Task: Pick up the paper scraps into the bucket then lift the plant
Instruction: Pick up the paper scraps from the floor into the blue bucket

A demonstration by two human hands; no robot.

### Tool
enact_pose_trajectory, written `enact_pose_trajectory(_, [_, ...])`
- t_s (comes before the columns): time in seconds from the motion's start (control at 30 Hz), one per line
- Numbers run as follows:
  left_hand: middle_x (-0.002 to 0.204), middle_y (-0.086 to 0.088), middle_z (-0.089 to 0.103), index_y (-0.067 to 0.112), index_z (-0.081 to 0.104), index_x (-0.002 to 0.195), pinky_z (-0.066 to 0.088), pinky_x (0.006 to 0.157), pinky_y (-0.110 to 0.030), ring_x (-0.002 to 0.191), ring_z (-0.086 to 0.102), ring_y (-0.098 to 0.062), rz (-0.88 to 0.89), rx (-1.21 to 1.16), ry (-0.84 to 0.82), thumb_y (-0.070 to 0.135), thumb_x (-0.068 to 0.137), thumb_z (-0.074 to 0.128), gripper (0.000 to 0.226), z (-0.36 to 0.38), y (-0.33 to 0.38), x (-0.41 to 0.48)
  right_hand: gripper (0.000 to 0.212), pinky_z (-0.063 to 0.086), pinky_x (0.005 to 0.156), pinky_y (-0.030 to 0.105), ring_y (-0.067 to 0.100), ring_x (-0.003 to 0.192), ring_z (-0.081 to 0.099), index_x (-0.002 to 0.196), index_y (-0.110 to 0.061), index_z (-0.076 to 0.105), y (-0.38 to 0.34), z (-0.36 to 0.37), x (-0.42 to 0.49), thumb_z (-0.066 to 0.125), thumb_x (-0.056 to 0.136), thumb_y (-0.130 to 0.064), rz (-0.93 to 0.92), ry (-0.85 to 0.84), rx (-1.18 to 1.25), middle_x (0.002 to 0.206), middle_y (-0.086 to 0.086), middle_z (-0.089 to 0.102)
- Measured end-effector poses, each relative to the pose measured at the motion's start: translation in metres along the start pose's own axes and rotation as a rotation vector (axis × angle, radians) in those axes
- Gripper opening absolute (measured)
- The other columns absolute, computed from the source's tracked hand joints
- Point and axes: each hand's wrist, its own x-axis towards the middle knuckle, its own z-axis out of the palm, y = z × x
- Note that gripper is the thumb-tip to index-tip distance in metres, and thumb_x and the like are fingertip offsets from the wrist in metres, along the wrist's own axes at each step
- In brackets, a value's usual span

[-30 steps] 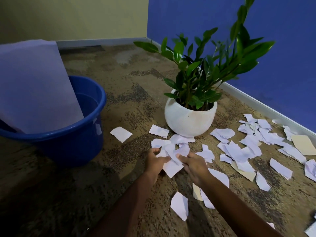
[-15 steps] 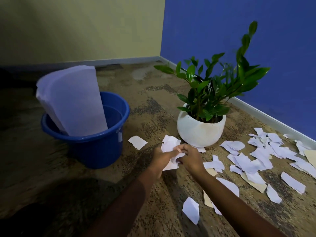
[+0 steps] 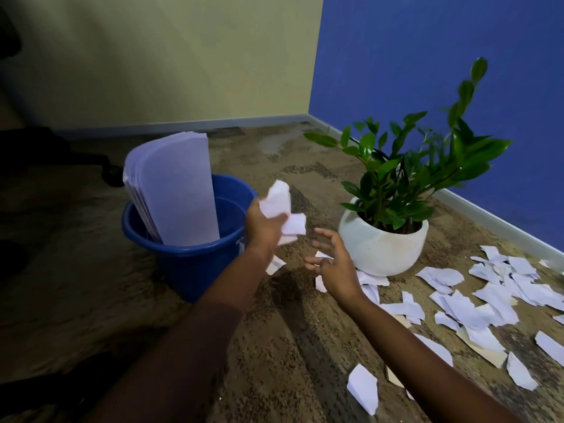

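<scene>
Scraps (image 3: pixel 280 209) bunched in my closed left hand (image 3: pixel 262 225); bucket (image 3: pixel 189 257) mouth lies at nine o'clock, just beside. Right hand (image 3: pixel 332 261) spread, empty, nearer the plant (image 3: pixel 384 236) at three o'clock.

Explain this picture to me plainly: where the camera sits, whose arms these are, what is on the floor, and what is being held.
There is no machine here. The camera is worn on a person's head and looks forward and down, so the two arms reaching in from the bottom are that person's own.

The left hand grips a bunch of scraps raised beside the blue bucket. A stack of full paper sheets stands upright inside the bucket. The right hand is open and holds nothing.

On the carpet stands a plant in a white pot. More torn paper lies scattered beside and in front of the pot, mostly towards the blue wall.
</scene>
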Motion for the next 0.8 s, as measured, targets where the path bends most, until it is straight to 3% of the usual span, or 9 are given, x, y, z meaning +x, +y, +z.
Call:
enact_pose_trajectory(0.13, [0.139,-0.017,0.048,0.004,0.045,0.131,0.047,0.098,-0.039,0.127,0.049,-0.032,0.196,0.145,0.236,0.007,0.091,0.056,0.042,-0.028,0.025,0.018,0.049,0.053,0.069,0.018,0.014,0.083,0.064,0.125,-0.019,0.049,0.013,-0.012,-0.003,0.043,0.087,0.013,0.018,0.026,-0.170,0.115,0.001,0.051])
enact_pose_trajectory(0.2, [0.138,-0.016,0.048,0.005,0.044,0.130,0.044,0.102,-0.037,0.127,0.049,-0.030,0.230,0.215,0.359,0.009,0.094,0.052,0.038,-0.043,0.027,0.028,0.045,0.054,0.073,0.026,0.021,0.089,0.064,0.121,-0.016,0.051,0.021,-0.020,-0.006,0.044,0.087,0.013,0.057,0.023,-0.229,0.116,0.005,0.054])
enact_pose_trajectory(0.27, [0.140,-0.016,0.044,0.007,0.042,0.132,0.042,0.104,-0.037,0.127,0.048,-0.030,0.206,0.289,0.441,0.010,0.095,0.050,0.039,-0.056,0.025,0.036,0.042,0.050,0.075,0.023,0.023,0.096,0.062,0.121,-0.009,0.053,0.030,-0.029,-0.010,0.046,0.086,0.013,0.083,0.028,-0.273,0.114,0.006,0.056])
enact_pose_trajectory(0.33, [0.145,-0.018,0.035,0.009,0.034,0.138,0.039,0.106,-0.043,0.130,0.043,-0.035,0.094,0.350,0.429,0.010,0.094,0.052,0.049,-0.065,0.020,0.042,0.040,0.045,0.074,0.014,0.024,0.107,0.060,0.120,-0.007,0.056,0.038,-0.038,-0.015,0.049,0.085,0.010,0.100,0.038,-0.370,0.114,0.003,0.058])
enact_pose_trajectory(0.4, [0.148,-0.022,0.024,0.010,0.022,0.144,0.030,0.112,-0.050,0.134,0.034,-0.040,-0.050,0.440,0.360,0.010,0.091,0.057,0.064,-0.066,0.014,0.042,0.037,0.042,0.079,0.020,0.023,0.108,0.058,0.117,-0.009,0.059,0.045,-0.047,-0.019,0.051,0.085,0.007,0.126,0.039,-0.433,0.119,0.005,0.061])
enact_pose_trajectory(0.47, [0.150,-0.024,0.019,0.009,0.016,0.147,0.019,0.116,-0.052,0.138,0.026,-0.041,-0.040,0.569,0.329,0.010,0.089,0.058,0.072,-0.058,0.006,0.036,0.033,0.038,0.084,0.022,0.018,0.109,0.055,0.114,-0.010,0.061,0.050,-0.055,-0.022,0.051,0.086,0.004,0.148,0.027,-0.476,0.116,0.006,0.061])
enact_pose_trajectory(0.57, [0.152,-0.023,0.020,0.007,0.018,0.149,0.013,0.119,-0.049,0.143,0.019,-0.037,0.255,0.847,0.292,0.014,0.091,0.055,0.069,-0.038,-0.008,0.021,0.032,0.042,0.087,0.022,0.021,0.116,0.054,0.116,-0.007,0.061,0.058,-0.063,-0.029,0.048,0.089,0.004,0.161,0.014,-0.568,0.122,0.010,0.060])
enact_pose_trajectory(0.7, [0.152,-0.022,0.027,0.006,0.032,0.144,0.027,0.118,-0.046,0.142,0.026,-0.037,0.707,1.034,0.180,0.007,0.086,0.057,0.062,-0.004,-0.026,0.001,0.031,0.041,0.090,0.020,0.024,0.116,0.053,0.118,-0.004,0.060,0.069,-0.073,-0.042,0.051,0.089,0.001,0.156,-0.049,-0.692,0.127,0.013,0.058])
enact_pose_trajectory(0.8, [0.158,-0.016,0.018,0.011,0.023,0.148,0.013,0.121,-0.040,0.149,0.012,-0.030,0.866,1.164,-0.033,0.005,0.089,0.047,0.064,0.024,-0.051,-0.017,0.031,0.038,0.088,0.017,0.024,0.118,0.052,0.123,-0.008,0.057,0.076,-0.081,-0.052,0.052,0.092,-0.006,0.178,-0.089,-0.781,0.131,0.012,0.054])
